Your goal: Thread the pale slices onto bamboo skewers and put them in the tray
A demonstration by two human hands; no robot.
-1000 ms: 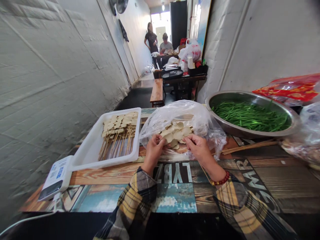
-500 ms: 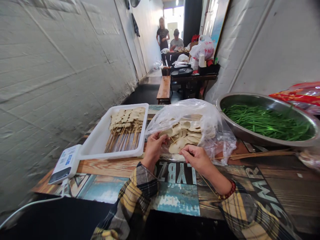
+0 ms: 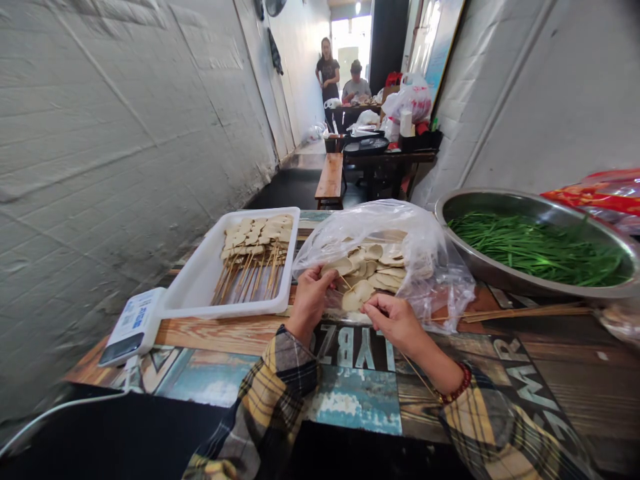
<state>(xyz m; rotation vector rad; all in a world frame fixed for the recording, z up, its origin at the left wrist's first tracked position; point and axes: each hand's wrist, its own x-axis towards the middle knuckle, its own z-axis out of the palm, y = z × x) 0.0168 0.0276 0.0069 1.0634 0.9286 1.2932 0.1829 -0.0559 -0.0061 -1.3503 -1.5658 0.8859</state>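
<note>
A bamboo skewer runs from under my right wrist up toward my left fingertips. My right hand pinches it, thumb against forefinger, beside a pale round slice that lies along the skewer. At the skewer's far end, my left hand is closed with its thumb and fingers together; what exactly sits between them is partly hidden. Just beyond both hands, a clear plastic bag lies open with many loose slices in it. To the left, a white tray holds rows of skewered slices.
A steel bowl of cut green stalks stands at right. Loose skewers lie before it. A white scale-like device with a cable sits left. Behind are a bench, another table and two people.
The view has shifted slightly. My hands keep nearly the same grip, and the slice between them now sits at a slightly different tilt, with more of the skewer showing by my left fingers.
</note>
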